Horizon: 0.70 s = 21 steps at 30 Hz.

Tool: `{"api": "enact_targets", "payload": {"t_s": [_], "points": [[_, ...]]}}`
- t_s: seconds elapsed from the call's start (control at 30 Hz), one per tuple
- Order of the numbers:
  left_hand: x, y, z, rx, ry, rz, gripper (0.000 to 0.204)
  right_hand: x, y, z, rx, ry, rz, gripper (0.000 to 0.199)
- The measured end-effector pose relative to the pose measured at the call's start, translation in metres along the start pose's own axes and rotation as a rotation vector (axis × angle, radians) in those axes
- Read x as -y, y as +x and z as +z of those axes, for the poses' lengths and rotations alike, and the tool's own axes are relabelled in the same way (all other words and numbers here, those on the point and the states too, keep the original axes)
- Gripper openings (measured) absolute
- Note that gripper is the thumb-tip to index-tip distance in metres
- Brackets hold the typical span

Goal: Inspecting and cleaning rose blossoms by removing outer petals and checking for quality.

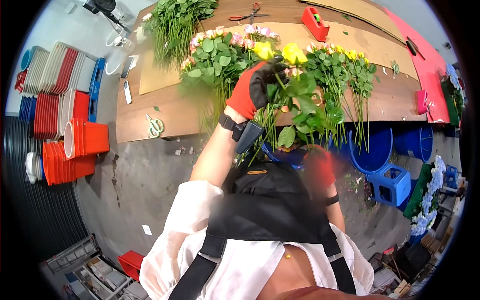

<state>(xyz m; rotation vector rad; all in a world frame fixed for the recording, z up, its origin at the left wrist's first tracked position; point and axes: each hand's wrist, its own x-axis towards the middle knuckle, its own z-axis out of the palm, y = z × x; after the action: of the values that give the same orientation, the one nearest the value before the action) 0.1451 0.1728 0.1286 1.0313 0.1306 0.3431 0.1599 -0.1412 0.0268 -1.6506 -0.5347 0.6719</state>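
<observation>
- Bright, even light; soft, weak shadows under the table [150, 125].
- No strong glare; the pale floor at upper left is slightly washed out.
- Fisheye bends the table edges; black vignette rings the frame.
- Right hand [318, 167] is motion-blurred; left hand [252, 89] and roses [292, 54] are sharper.
- Chest harness [270, 200] is softly out of focus.

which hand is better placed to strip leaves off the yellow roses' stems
Right, probably. The left hand in its red and black glove is already closed around the yellow long-stemmed roses, while the red-gloved right hand, blurred, sits lower by the green stems.
</observation>
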Motion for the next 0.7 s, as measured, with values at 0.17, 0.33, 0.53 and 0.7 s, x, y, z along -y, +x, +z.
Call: {"api": "enact_targets", "payload": {"t_s": [0.17, 0.33, 0.53, 0.7], "points": [[0.015, -0.022, 0.011, -0.219, -0.347, -0.165, 0.023, -0.017, -0.008, 0.0, -0.048, -0.057, 0.022, 0.041], [0.016, -0.05, 0.029, -0.154, -0.329, -0.117, 0.016, -0.022, -0.01, 0.001, -0.09, -0.308, -0.107, 0.036], [0.015, -0.076, 0.042, -0.283, 0.063, -0.195, 0.02, -0.027, -0.023, 0.0, -0.115, -0.645, -0.224, 0.049], [0.022, -0.093, 0.043, -0.174, 0.66, 0.206, 0.029, 0.084, 0.002, -0.005, -0.341, -0.021, -0.34, 0.064]]}}
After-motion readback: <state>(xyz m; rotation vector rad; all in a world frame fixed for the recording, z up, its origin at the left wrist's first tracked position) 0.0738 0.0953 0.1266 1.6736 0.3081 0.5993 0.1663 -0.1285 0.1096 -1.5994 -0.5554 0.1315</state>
